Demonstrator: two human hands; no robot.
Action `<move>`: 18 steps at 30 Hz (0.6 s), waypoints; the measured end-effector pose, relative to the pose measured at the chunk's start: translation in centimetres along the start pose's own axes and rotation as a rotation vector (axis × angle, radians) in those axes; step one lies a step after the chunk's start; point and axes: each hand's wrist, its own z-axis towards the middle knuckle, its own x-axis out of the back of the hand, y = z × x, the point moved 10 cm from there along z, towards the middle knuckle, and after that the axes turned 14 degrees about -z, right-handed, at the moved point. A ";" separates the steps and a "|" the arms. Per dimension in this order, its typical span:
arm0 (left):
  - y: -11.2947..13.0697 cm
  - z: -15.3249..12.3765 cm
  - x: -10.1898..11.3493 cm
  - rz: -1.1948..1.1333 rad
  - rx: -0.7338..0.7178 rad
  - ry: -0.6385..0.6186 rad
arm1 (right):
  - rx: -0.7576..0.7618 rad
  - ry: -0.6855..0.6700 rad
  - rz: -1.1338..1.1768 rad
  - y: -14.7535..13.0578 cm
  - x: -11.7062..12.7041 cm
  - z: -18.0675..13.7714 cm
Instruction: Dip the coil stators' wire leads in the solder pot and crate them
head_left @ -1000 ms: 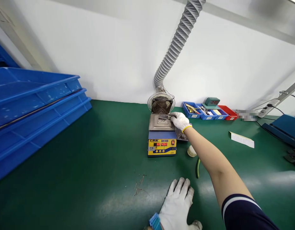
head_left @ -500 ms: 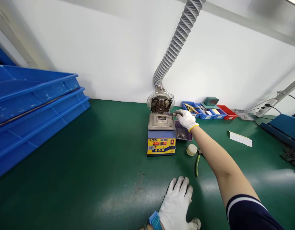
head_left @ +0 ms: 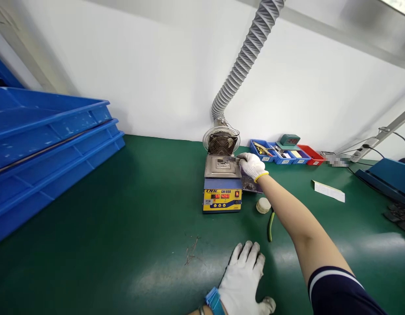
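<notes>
My right hand [head_left: 252,165], in a white glove, reaches to the far side of the green bench and grips a thin metal tool [head_left: 231,159]. The tool's tip rests over the square pot on top of a yellow and blue solder pot unit [head_left: 222,183] with red digits on its front. My left hand [head_left: 243,278], also gloved, lies flat with fingers spread on the bench [head_left: 123,227] near me; a blue strap is on its wrist.
A small fan [head_left: 221,142] with a grey ribbed hose [head_left: 244,59] stands behind the unit. A dark tray [head_left: 249,184], a round pale disc [head_left: 263,204] and green-handled pliers [head_left: 271,225] lie to its right. Blue crates [head_left: 44,144] are stacked left; small bins [head_left: 284,154] sit by the wall.
My right hand lifted the tool away from the pot toward the fan, then brought it back down over the pot. My left hand stayed flat.
</notes>
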 end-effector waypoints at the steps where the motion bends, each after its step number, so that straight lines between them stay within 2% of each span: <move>1: 0.0 0.0 0.0 -0.002 0.002 -0.003 | -0.007 -0.008 0.009 -0.3 -0.5 0.2; 4: 0.0 0.0 0.0 -0.013 0.002 -0.018 | 0.006 -0.003 0.024 -1.4 -1.1 0.3; 8: 0.0 0.1 0.0 -0.012 -0.001 -0.007 | 0.053 0.002 0.042 -2.3 -0.9 0.0; 13: 0.0 0.1 0.0 -0.003 -0.007 0.004 | 0.076 -0.049 0.068 -1.7 -0.8 -1.1; 18: 0.2 0.0 0.2 -0.005 -0.006 -0.003 | 0.086 -0.031 0.129 -1.5 -0.3 -1.3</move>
